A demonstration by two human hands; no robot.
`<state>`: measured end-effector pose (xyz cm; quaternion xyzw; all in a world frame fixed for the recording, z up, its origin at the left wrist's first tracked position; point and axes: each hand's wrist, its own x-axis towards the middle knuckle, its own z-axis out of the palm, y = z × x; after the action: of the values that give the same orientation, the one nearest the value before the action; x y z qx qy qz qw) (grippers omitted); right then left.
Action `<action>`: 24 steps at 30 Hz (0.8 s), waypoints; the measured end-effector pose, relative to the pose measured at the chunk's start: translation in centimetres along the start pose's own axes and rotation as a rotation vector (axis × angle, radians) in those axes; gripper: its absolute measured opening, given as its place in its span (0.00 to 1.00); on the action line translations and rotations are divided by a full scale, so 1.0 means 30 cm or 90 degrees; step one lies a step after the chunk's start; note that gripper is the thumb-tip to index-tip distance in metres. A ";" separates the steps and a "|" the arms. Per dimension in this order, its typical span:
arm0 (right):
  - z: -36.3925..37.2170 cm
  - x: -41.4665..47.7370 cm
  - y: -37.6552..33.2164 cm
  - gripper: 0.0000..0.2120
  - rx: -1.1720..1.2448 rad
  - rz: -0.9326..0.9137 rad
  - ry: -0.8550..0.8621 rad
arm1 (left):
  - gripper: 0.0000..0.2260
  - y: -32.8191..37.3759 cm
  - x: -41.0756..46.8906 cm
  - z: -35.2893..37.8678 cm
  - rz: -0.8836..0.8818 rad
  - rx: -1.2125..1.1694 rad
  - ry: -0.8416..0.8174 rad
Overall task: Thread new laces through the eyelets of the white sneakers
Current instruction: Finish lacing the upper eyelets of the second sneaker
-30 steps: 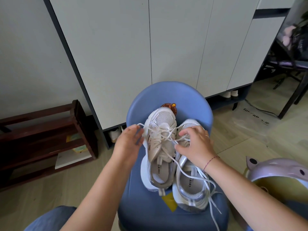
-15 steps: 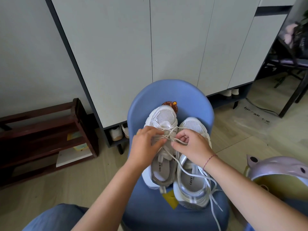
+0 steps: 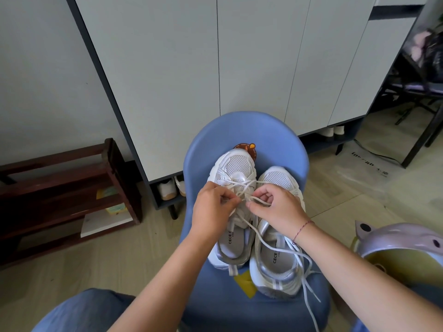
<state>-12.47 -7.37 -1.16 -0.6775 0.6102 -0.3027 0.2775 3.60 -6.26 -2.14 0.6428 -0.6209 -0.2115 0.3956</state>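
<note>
Two white sneakers stand side by side, toes away from me, on a blue chair seat. The left sneaker carries a white lace crossed over its tongue. My left hand pinches this lace over the shoe's middle. My right hand pinches another strand of the same lace just to the right, the two hands almost touching. The right sneaker lies partly under my right wrist, and its loose lace trails off the seat's near edge.
Behind the chair stands a tall white cabinet with shoes in the gap beneath it. A dark wooden shoe rack is at the left. A lilac and yellow plastic object sits at the right. My blue-trousered knee is at the bottom left.
My left hand has moved from the shoe's left side in over its tongue. Both hands have closed together on the lace at the middle of the left sneaker.
</note>
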 end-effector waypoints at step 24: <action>-0.014 -0.011 0.000 0.23 -0.073 -0.049 0.068 | 0.10 -0.087 0.065 -0.163 -0.230 -0.141 0.168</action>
<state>-12.81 -7.05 -0.90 -0.6981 0.6140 -0.3134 0.1934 9.25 -7.15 -0.79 0.7182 -0.4116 -0.2598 0.4972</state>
